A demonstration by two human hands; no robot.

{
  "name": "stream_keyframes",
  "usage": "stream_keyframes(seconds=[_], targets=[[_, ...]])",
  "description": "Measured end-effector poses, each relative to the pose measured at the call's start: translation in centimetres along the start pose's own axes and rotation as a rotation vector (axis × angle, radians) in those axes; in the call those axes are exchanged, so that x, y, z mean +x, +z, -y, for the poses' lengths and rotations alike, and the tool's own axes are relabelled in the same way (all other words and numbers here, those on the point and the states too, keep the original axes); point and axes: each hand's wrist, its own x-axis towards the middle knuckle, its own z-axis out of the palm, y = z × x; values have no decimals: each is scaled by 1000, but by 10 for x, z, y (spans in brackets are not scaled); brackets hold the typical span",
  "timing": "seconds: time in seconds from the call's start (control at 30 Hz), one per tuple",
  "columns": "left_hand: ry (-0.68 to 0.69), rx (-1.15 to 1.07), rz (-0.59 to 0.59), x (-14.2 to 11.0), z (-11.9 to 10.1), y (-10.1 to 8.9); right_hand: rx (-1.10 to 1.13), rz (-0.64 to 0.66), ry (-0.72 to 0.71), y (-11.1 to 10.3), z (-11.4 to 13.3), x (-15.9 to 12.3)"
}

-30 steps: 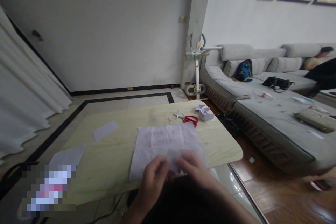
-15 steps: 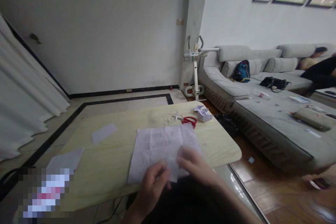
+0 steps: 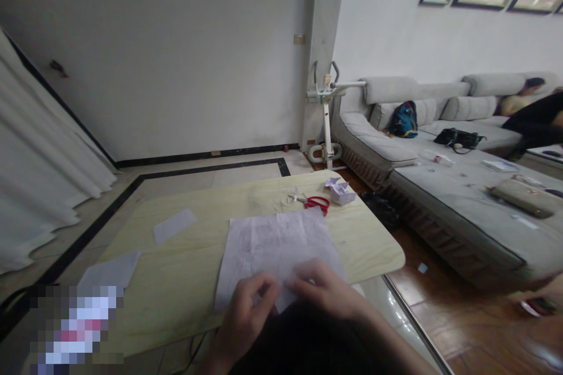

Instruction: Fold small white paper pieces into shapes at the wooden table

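Observation:
A large creased sheet of paper [image 3: 268, 246] with faint print lies on the pale wooden table [image 3: 185, 269], close to its front edge. My left hand [image 3: 253, 304] is at the sheet's near edge, thumb and fingers pinched together on it. Over the near right part, my right hand [image 3: 319, 287] is blurred, its fingers curled toward the left hand; whether they grip the paper cannot be made out. Beyond the sheet lie red-handled scissors [image 3: 317, 204] and a crumpled or folded piece of paper [image 3: 341, 192].
Two smaller papers lie to the left, a slip [image 3: 175, 226] and a larger sheet [image 3: 112, 269]. Thin scraps [image 3: 285, 199] are beside the scissors. A grey sofa [image 3: 448, 211] with bags stands right, where a person [image 3: 528, 105] reclines. A white exercise machine [image 3: 326, 117] stands behind.
My right hand has moved down and slightly left, closer to my left hand. My left hand has shifted slightly left. The sheet has stayed nearly in place.

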Motion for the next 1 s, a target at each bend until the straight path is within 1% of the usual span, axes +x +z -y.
stream_keyframes(seconds=[0.1, 0.2, 0.3, 0.37, 0.43, 0.53, 0.67, 0.8, 1.0], targets=[[-6, -9, -62, 2, 0, -2, 73, -13, 19, 2, 2, -1], [-83, -127, -111, 4, 2, 2, 144, -40, 16, 2, 7, -1], [-170, -279, -106, 5, 4, 8, 183, -74, 5, 3, 10, 2], [-192, -319, -79, 6, 4, 11, 172, -85, -10, 4, 9, 4], [-197, -319, -77, 6, 3, 12, 153, -83, -10, 5, 7, 5], [-171, -275, -113, 7, 3, 11, 118, -89, -10, 7, 4, 7], [-118, -164, -149, 10, 3, 8, 2, -125, -79, 9, 3, 9], [-95, -130, -148, 11, 3, 6, -98, -140, -115, 9, 4, 9], [-126, -152, -156, 10, 1, 6, -61, -102, -78, 4, 3, 7]])
